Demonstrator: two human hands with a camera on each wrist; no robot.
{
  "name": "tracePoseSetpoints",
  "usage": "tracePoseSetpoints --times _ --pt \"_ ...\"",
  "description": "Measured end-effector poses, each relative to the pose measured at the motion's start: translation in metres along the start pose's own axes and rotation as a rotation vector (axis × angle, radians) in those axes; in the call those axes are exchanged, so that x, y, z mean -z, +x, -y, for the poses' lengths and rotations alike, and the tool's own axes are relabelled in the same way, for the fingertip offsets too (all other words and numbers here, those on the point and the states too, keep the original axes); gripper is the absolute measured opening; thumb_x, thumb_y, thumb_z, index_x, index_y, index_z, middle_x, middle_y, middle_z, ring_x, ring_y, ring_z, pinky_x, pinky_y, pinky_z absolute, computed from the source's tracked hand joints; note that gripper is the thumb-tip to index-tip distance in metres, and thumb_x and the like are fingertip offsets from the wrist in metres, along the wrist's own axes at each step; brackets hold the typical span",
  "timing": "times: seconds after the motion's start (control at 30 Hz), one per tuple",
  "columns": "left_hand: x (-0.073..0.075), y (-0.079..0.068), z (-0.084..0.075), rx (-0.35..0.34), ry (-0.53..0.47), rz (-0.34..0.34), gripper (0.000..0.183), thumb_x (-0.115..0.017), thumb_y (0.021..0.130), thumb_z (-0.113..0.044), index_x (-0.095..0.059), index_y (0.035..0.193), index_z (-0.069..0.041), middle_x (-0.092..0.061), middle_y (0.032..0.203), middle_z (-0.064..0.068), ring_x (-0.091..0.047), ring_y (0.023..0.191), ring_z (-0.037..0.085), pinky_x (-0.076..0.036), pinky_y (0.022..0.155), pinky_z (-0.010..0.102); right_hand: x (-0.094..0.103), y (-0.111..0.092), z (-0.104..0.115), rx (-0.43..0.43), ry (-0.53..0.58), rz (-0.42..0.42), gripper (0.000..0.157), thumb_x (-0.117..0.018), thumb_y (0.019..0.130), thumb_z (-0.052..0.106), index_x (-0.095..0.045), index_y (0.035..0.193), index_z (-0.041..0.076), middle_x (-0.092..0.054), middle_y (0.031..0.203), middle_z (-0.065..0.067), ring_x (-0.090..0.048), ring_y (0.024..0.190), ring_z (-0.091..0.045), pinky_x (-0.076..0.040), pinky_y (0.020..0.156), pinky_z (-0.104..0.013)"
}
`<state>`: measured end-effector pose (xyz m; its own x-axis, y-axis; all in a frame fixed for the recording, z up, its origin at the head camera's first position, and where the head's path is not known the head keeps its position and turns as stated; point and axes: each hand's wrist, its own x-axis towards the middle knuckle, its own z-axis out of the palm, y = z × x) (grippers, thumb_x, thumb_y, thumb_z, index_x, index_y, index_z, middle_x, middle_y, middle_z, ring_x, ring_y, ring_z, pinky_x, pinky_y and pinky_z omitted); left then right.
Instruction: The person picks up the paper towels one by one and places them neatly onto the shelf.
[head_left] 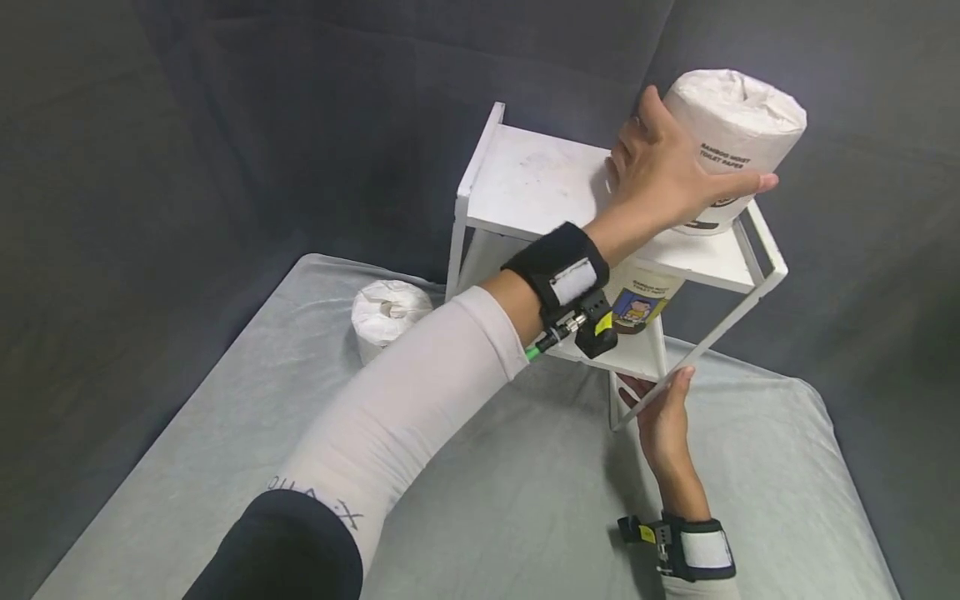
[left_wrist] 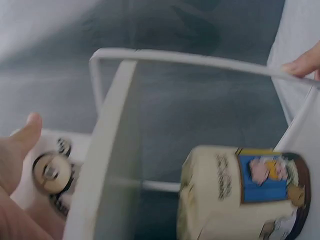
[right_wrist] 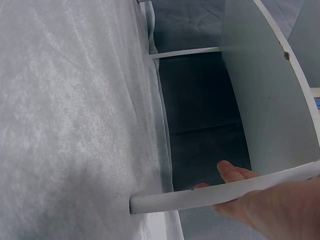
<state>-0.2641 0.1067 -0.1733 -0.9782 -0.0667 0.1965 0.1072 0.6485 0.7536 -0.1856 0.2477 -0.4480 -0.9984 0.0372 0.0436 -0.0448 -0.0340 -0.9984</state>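
Observation:
My left hand (head_left: 663, 171) grips a wrapped toilet paper roll (head_left: 738, 125) at the right end of the top board of a white shelf rack (head_left: 536, 179). Its thumb and fingers spread around the wrapper, and the left wrist view shows part of this hand (left_wrist: 12, 160) beside the printed wrapper (left_wrist: 52, 172). Lower down, my right hand (head_left: 666, 421) holds the rack's right-hand frame near its foot. In the right wrist view, fingertips (right_wrist: 230, 172) show past the white bar. A second toilet paper roll (head_left: 645, 298) stands on the board below, partly hidden by my left wrist.
Another wrapped roll (head_left: 386, 312) stands on the grey cloth-covered table (head_left: 487, 500), left of the rack and partly behind my left sleeve. Dark grey curtains (head_left: 337, 125) hang behind the table. The rack's open side frame (head_left: 765, 242) rises at its right end.

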Motion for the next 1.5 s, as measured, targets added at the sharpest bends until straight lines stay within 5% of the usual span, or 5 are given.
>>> tracePoseSetpoints --times 0.27,0.57,0.7,1.5 --pt "0.036 0.013 0.017 -0.010 -0.215 0.142 0.129 -0.078 0.064 -0.063 0.005 0.156 -0.025 -0.033 0.146 -0.006 -0.033 0.129 0.003 -0.034 0.102 0.019 0.000 0.000 0.002 0.031 -0.001 0.033 0.087 -0.002 0.094 0.066 -0.023 0.155 0.009 -0.037 0.144 -0.022 -0.036 0.137 -0.037 -0.016 0.114 -0.062" --pt "0.027 0.016 0.017 -0.038 -0.280 0.286 0.111 -0.077 0.073 -0.052 -0.008 0.155 -0.024 -0.044 0.133 -0.012 -0.046 0.117 0.000 -0.036 0.094 0.014 -0.001 -0.001 0.002 0.018 0.027 0.020 0.088 -0.003 0.094 0.068 -0.026 0.153 0.007 -0.045 0.137 -0.015 -0.040 0.134 -0.032 -0.017 0.114 -0.062" --pt "0.023 0.016 0.017 -0.045 -0.260 0.270 0.101 -0.078 0.074 -0.051 -0.018 0.151 -0.024 -0.047 0.122 -0.011 -0.049 0.112 0.001 -0.039 0.090 0.014 -0.001 -0.002 0.002 0.011 0.013 0.025 0.088 -0.003 0.093 0.068 -0.027 0.152 0.006 -0.045 0.133 -0.012 -0.039 0.134 -0.032 -0.018 0.114 -0.062" --pt "0.002 0.007 0.006 -0.006 -0.049 0.100 0.106 -0.069 0.071 -0.069 -0.017 0.152 -0.024 -0.041 0.137 -0.010 -0.039 0.125 0.002 -0.036 0.096 0.022 0.004 0.003 0.000 0.000 -0.014 0.000 0.086 -0.001 0.094 0.066 -0.026 0.154 0.010 -0.040 0.144 -0.022 -0.038 0.136 -0.036 -0.018 0.114 -0.061"
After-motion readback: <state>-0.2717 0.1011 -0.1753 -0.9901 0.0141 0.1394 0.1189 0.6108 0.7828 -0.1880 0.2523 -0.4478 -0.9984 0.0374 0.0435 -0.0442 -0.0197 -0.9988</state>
